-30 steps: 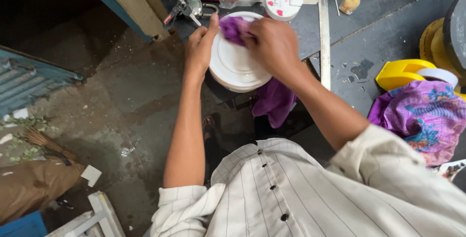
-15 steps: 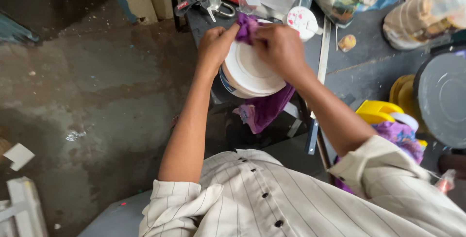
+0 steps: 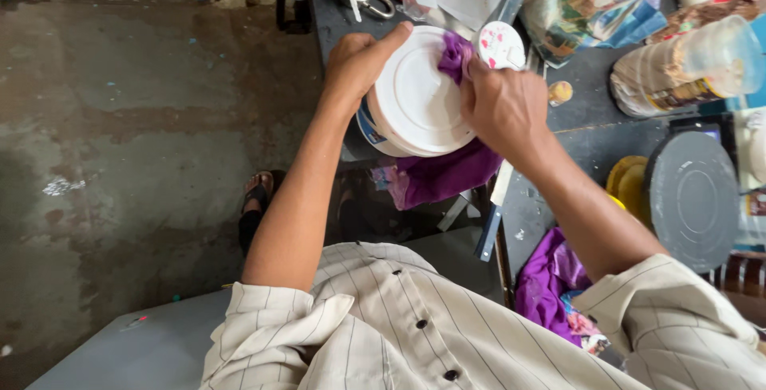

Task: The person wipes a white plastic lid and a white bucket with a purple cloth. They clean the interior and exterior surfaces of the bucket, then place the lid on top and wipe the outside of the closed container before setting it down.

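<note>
Bare floor (image 3: 144, 158) left of hands, clutter crowding bench (image 3: 606, 130) to the rt. Left hand (image 3: 359, 59) clamped on white tub (image 3: 415, 98) rim at bench edge; right hand (image 3: 503, 106) pinching purple cloth (image 3: 455, 59) against tub.

The right hand (image 3: 503, 106) hides part of a purple cloth (image 3: 447, 170) pressed on a round white plastic lid (image 3: 415, 98); the tub beneath barely shows. At far right, a clear plastic jar (image 3: 686, 67) is cut off.
</note>
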